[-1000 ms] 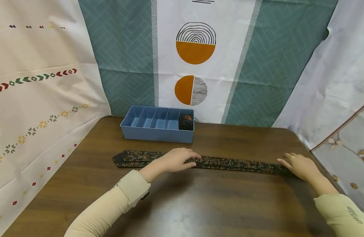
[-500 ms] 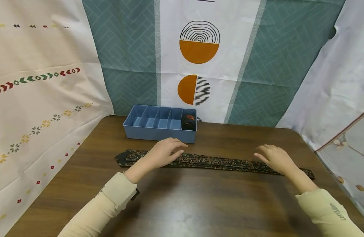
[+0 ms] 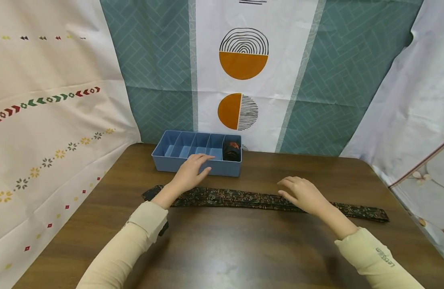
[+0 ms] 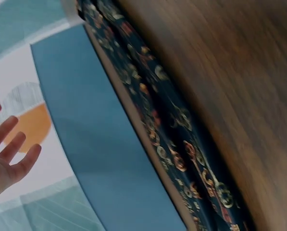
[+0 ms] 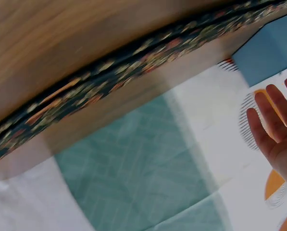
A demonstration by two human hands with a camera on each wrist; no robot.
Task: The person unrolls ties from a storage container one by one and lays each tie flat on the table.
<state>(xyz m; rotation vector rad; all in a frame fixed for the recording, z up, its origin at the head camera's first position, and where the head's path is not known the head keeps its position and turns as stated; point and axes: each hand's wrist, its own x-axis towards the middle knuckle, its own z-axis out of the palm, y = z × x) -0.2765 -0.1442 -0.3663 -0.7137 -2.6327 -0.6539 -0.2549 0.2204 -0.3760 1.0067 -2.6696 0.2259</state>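
A long dark necktie (image 3: 243, 199) with a small multicoloured pattern lies flat across the table, its wide pointed end to the left. My left hand (image 3: 189, 172) is raised over the left part of the tie, by the front of a blue divided box (image 3: 222, 169). Its fingers are loosely spread and hold nothing, as the left hand (image 4: 6, 163) in the left wrist view also shows. Over the right half of the tie hovers my right hand (image 3: 303, 194), relaxed and holding nothing. My forearms hide parts of the tie.
A dark rolled item (image 3: 232, 151) with an orange-red patch sits in the box's rightmost compartment. The box stands at the back of the wooden table (image 3: 250, 245), before a patterned cloth backdrop (image 3: 160, 80). White cloths hang at both sides.
Both hands have lifted from the tie. My right hand has moved well left from the tie's narrow end, and my left hand has gone left and towards the box. The tie lies still.
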